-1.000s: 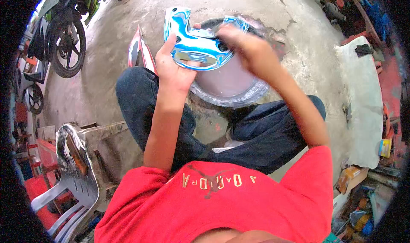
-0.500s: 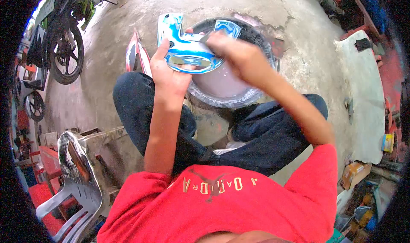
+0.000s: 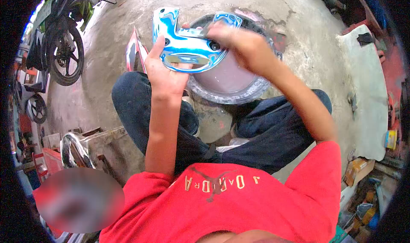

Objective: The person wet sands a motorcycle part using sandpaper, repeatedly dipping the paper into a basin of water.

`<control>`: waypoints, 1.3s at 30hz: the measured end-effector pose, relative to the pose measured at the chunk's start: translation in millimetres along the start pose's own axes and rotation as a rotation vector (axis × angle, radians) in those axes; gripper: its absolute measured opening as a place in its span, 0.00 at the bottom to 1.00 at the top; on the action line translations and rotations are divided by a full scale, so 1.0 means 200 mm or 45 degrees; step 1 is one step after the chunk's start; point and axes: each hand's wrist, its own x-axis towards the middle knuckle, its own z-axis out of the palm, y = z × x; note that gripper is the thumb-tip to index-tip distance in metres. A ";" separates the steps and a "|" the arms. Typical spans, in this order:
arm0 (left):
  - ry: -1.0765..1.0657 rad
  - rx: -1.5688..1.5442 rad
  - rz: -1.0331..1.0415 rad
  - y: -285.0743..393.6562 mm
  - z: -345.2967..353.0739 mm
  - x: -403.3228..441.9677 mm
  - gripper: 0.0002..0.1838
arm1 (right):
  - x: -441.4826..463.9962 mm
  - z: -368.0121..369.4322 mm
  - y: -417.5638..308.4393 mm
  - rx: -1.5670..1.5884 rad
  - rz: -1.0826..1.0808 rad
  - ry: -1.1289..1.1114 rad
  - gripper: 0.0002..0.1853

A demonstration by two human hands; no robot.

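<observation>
"Near the upper middle of the frame, what is that shiny thing?"

"It's a mirror-bright cover panel [image 3: 192, 47], silvery with streaks of vivid blue and white. Two prongs rise from it, the lower edge is curved, and an oblong slot [image 3: 183, 60] runs across the bottom. Dark round holes [image 3: 214, 45] show on its face."

"How is it held?"

"The left hand [image 3: 164, 74] cradles it from below, thumb over the left edge, fingers behind; some show through the slot. The right hand [image 3: 252, 48] is at the panel's right side, its fingers bent over the middle. That hand is blurred, so I can't tell whether it pinches anything."

"And around it?"

"Behind and below, a round dark basin [image 3: 232, 98] with a pale, scuffed rim holds cloudy greyish liquid [image 3: 226, 80]. Left of the left hand stands a pointed red-and-white panel [image 3: 131, 53]."

"Any writing?"

"Across the red T-shirt [image 3: 222, 211], bottom centre, run gold letters [image 3: 240, 182]; I can pick out J, O, D, R and A, but not settle the whole word. A dark figure with spread limbs [image 3: 217, 185] overlaps them. Upper left, the motorcycle [image 3: 66, 51] carries a pale plate [image 3: 44, 16] I can't read. Far right, a yellow-and-blue tub [image 3: 390, 139] has a label too small to make out."
</observation>
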 end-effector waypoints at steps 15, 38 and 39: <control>0.041 -0.034 -0.022 0.02 0.00 0.00 0.26 | -0.05 0.05 -0.01 -0.195 0.020 0.069 0.22; 0.007 -0.017 0.002 0.03 0.01 0.01 0.28 | -0.02 0.04 -0.21 -0.202 -0.107 -0.045 0.26; 0.007 -0.008 0.024 0.03 0.01 0.01 0.28 | -0.01 0.02 -0.27 -0.184 -0.221 -0.132 0.28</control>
